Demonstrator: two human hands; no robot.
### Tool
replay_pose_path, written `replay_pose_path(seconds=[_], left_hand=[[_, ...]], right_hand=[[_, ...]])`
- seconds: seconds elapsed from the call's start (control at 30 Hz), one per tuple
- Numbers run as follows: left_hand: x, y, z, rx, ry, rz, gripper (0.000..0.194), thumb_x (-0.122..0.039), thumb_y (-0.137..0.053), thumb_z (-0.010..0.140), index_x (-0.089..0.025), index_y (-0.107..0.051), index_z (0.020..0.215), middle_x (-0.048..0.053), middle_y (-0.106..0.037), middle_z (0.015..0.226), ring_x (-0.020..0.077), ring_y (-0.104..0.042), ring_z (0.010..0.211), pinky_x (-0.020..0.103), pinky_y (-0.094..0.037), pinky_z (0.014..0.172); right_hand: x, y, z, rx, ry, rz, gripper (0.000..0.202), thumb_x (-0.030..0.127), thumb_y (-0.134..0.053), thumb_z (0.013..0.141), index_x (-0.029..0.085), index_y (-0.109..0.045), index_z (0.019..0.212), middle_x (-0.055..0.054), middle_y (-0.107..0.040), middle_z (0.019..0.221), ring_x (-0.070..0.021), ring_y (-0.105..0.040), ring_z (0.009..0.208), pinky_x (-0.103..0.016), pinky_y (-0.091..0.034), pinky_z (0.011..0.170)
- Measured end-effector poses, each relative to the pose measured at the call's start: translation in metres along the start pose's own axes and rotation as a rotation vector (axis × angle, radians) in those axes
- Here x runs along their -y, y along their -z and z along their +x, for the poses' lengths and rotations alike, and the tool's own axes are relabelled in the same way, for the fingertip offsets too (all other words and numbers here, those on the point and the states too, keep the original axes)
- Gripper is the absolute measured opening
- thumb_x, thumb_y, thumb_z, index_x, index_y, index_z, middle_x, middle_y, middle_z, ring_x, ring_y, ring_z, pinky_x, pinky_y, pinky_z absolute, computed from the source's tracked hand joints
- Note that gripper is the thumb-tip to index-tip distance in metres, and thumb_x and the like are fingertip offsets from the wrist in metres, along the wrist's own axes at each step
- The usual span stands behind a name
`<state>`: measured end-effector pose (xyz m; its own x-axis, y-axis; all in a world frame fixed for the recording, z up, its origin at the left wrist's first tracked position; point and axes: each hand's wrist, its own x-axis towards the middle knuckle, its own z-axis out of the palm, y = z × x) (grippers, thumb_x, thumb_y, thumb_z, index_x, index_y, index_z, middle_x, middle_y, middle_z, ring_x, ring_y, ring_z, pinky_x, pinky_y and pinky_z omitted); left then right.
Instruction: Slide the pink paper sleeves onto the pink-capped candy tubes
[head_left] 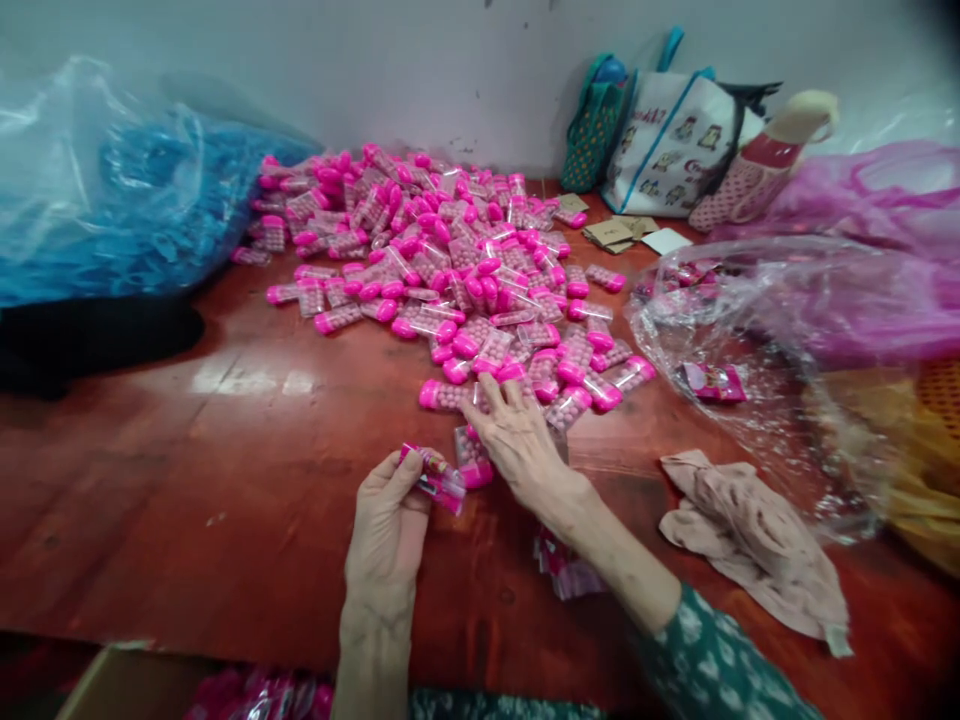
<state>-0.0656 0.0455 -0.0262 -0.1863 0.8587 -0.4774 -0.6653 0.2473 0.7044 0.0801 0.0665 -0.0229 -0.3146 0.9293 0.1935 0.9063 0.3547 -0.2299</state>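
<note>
My left hand (390, 505) pinches a small pink printed plastic wrapper (435, 480) between thumb and fingers, above the red-brown table (247, 500). Farther right, my right hand (519, 435) lies palm down with its fingers spread at the near edge of a large pile of clear containers with pink caps (450, 260), filled with small pink balls. Its fingertips reach the nearest containers; whether they grip one is hidden. One such container (474, 458) lies just left of that hand. Under my right forearm are more pink wrappers (562, 565), partly covered.
A clear bag of blue pieces (165, 200) and a black cloth (97, 340) lie at left. At right are a clear plastic bag (765, 420), a pale cloth (757, 540) and a pink bag (870, 210). A white tote (667, 150) stands against the wall.
</note>
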Motion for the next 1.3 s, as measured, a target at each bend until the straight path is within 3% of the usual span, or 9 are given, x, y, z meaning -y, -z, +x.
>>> replay_pose_path(seconds=[0.1,0.23,0.37,0.47,0.63,0.8,1.07,1.2,1.3], left_hand=[[-0.003,0.001,0.003,-0.031,0.03,-0.035,0.006,-0.009,-0.073,0.061,-0.012,-0.068,0.06,0.003,-0.069,0.06,0.0107,-0.063,0.056,0.018,-0.053,0.054],[-0.005,-0.002,0.005,-0.084,0.072,-0.06,0.016,-0.004,-0.06,0.074,-0.01,-0.068,0.061,0.006,-0.07,0.062,0.0122,-0.064,0.056,0.021,-0.055,0.055],[-0.005,-0.009,0.002,-0.128,0.081,-0.077,0.027,-0.002,-0.051,0.08,-0.011,-0.067,0.061,0.008,-0.07,0.064,0.0124,-0.065,0.058,0.023,-0.056,0.06],[-0.004,-0.015,0.0,-0.14,0.081,-0.075,0.027,-0.003,-0.051,0.081,-0.011,-0.067,0.061,0.007,-0.07,0.064,0.0119,-0.065,0.059,0.022,-0.055,0.061],[0.002,-0.023,-0.009,-0.051,0.055,-0.062,0.021,-0.006,-0.055,0.079,-0.01,-0.069,0.064,0.006,-0.071,0.065,0.0117,-0.065,0.06,0.02,-0.055,0.061],[0.01,-0.025,-0.017,0.023,0.044,-0.061,0.001,-0.011,-0.069,0.068,-0.011,-0.069,0.069,0.004,-0.072,0.07,0.0111,-0.065,0.064,0.02,-0.055,0.066],[0.014,-0.025,-0.016,0.081,0.047,0.051,0.014,-0.018,-0.076,0.061,-0.011,-0.07,0.073,0.005,-0.073,0.073,0.0138,-0.065,0.067,0.024,-0.054,0.066],[0.018,-0.025,-0.016,0.119,0.032,0.086,0.013,-0.017,-0.075,0.064,-0.011,-0.07,0.075,0.007,-0.073,0.077,0.0133,-0.065,0.07,0.024,-0.053,0.071],[0.022,-0.027,-0.019,0.118,-0.009,0.081,0.01,-0.015,-0.074,0.065,-0.012,-0.07,0.074,0.005,-0.073,0.075,0.0108,-0.065,0.07,0.021,-0.052,0.071]], right_hand=[[-0.018,0.006,-0.007,0.027,0.095,0.003,0.054,-0.007,-0.043,0.074,0.011,-0.049,0.125,-0.018,-0.04,0.138,-0.0314,-0.035,0.127,-0.05,-0.036,0.097],[-0.025,0.022,-0.01,0.013,0.152,-0.006,0.045,-0.005,-0.039,0.076,0.012,-0.053,0.115,-0.016,-0.046,0.131,-0.0315,-0.037,0.124,-0.051,-0.039,0.094],[-0.014,0.027,-0.019,-0.045,0.073,0.045,0.028,0.0,-0.043,0.081,0.012,-0.056,0.102,-0.016,-0.055,0.113,-0.0318,-0.043,0.113,-0.049,-0.041,0.09],[-0.002,0.025,-0.037,-0.099,-0.067,0.276,0.015,0.011,-0.04,0.09,0.013,-0.054,0.095,-0.012,-0.058,0.098,-0.0242,-0.052,0.094,-0.039,-0.047,0.081],[0.014,0.023,-0.063,-0.203,-0.061,0.268,0.031,0.01,-0.038,0.092,0.007,-0.047,0.121,-0.01,-0.056,0.087,-0.0226,-0.052,0.081,-0.036,-0.048,0.071],[0.016,0.025,-0.067,-0.192,-0.069,0.181,0.035,0.008,-0.039,0.09,0.004,-0.049,0.124,-0.011,-0.053,0.083,-0.023,-0.048,0.076,-0.038,-0.048,0.067],[0.015,0.019,-0.072,-0.286,-0.186,0.078,0.042,0.004,-0.034,0.089,0.007,-0.042,0.13,-0.014,-0.05,0.091,-0.0253,-0.044,0.082,-0.042,-0.047,0.071],[0.02,0.009,-0.074,-0.292,-0.3,0.127,0.053,0.011,-0.042,0.089,0.016,-0.027,0.14,-0.014,-0.047,0.099,-0.028,-0.043,0.088,-0.046,-0.046,0.075],[0.028,0.005,-0.076,-0.297,-0.372,0.201,0.054,0.019,-0.046,0.09,0.014,-0.027,0.14,-0.015,-0.046,0.103,-0.0293,-0.043,0.09,-0.048,-0.045,0.076]])
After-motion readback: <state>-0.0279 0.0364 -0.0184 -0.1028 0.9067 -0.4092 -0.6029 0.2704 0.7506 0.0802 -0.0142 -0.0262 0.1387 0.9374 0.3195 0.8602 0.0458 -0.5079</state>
